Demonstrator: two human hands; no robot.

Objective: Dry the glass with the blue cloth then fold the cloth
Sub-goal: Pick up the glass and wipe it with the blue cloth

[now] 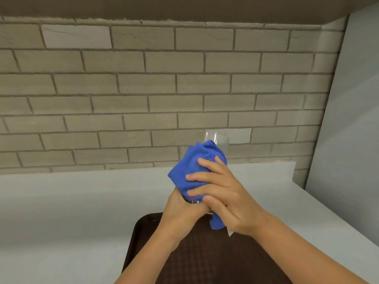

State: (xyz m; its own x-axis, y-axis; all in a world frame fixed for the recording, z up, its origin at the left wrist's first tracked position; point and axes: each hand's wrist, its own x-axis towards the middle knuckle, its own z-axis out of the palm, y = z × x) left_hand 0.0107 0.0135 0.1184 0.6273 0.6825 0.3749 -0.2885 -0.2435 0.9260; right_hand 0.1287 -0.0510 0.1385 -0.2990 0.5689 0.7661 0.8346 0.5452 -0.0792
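Glass [219, 140] inside bunched blue cloth [190, 171]

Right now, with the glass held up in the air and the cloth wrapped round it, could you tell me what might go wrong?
The glass is held above the counter, gripped only near its base by the left hand; it could slip and fall. The right hand presses the blue cloth against thin walls, so hard squeezing might crack them. The cloth's dangling tail could snag.

I faced a grey brick wall [164, 89] above a pale countertop [71, 201], where a dark brown tray [147, 232] sat.
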